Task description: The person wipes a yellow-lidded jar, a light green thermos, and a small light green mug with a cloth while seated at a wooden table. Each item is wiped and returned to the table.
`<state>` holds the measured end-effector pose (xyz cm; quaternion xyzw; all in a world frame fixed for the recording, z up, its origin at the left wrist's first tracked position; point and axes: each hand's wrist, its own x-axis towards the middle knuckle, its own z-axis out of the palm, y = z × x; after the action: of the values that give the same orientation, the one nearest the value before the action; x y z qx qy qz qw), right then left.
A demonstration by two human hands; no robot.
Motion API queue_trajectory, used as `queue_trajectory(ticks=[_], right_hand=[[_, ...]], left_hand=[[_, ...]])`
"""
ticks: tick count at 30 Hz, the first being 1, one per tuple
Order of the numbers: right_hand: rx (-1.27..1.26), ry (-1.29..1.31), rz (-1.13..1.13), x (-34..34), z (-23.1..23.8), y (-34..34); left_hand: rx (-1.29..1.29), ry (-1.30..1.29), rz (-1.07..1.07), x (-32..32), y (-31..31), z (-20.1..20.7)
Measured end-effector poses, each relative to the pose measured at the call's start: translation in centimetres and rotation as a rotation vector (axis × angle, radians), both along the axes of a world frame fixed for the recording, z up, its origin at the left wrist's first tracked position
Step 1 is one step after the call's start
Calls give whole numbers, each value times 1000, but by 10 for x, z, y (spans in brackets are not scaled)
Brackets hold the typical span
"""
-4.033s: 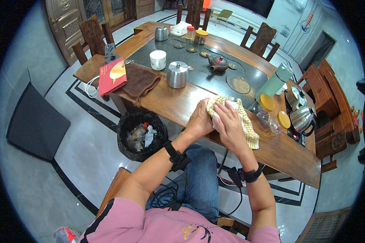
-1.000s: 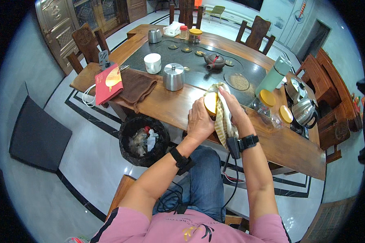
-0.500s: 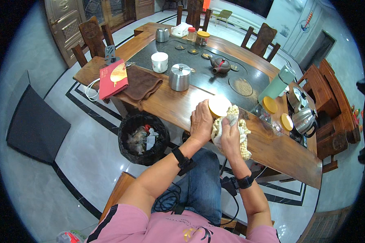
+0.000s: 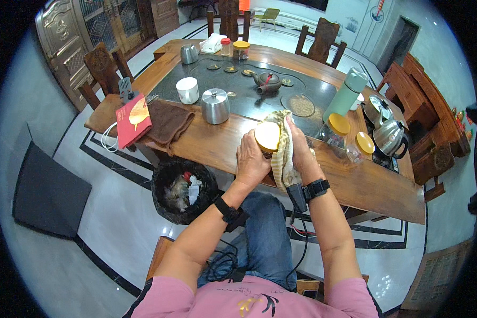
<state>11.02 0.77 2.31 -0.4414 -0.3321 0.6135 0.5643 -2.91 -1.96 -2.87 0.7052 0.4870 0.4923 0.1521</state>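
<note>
A jar with a yellow lid [image 4: 267, 136] is held over the near edge of the wooden table, its lid facing up toward me. My left hand [image 4: 252, 163] is closed around the jar's left side. On the other side, my right hand [image 4: 303, 155] presses a checked, cream-and-yellow cloth [image 4: 284, 158] against the jar, fingers mostly behind the fabric. The cloth hangs down between the jar and my right palm. Most of the jar's body is hidden by my hands and the cloth. Just beyond them stands a lidded steel canister [image 4: 215, 107].
Right of my hands are two yellow-lidded jars, one upright [image 4: 338, 124] and one tilted [image 4: 364, 142], a green flask [image 4: 347, 93] and a steel kettle [image 4: 389, 138]. A white mug [image 4: 187, 90], brown cloth [image 4: 170, 126], red bag [image 4: 133, 121] and dark teapot [image 4: 267, 83] share the table. A black-lined bin [image 4: 163, 204] stands below.
My right hand and the cloth have gone from bunched at the jar's near right to upright along its right side. The view has shifted; my left hand still grips the jar.
</note>
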Motion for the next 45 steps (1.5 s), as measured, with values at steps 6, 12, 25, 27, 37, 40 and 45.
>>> queue_trajectory(ticks=[6, 12, 25, 27, 37, 40, 45], right_hand=[[103, -145, 40, 5, -15, -14], [322, -706, 87, 19, -29, -55], [482, -1317, 230, 79, -15, -91], [412, -1328, 155, 98, -18, -101], [376, -1432, -128, 163, -30, -137], [423, -1446, -156, 159, -33, -138], [496, -1465, -228, 155, -31, -142]], left_hand=[[7, 68, 52, -2, -5, 2], [-7, 49, 124, 0, -3, 2], [-218, 2, 252, -53, 15, 21], [-218, -58, 230, -58, 17, 21], [168, -47, 254, -41, -30, 27], [342, 38, 18, -3, -36, 58], [282, 107, -360, 83, 25, 118]])
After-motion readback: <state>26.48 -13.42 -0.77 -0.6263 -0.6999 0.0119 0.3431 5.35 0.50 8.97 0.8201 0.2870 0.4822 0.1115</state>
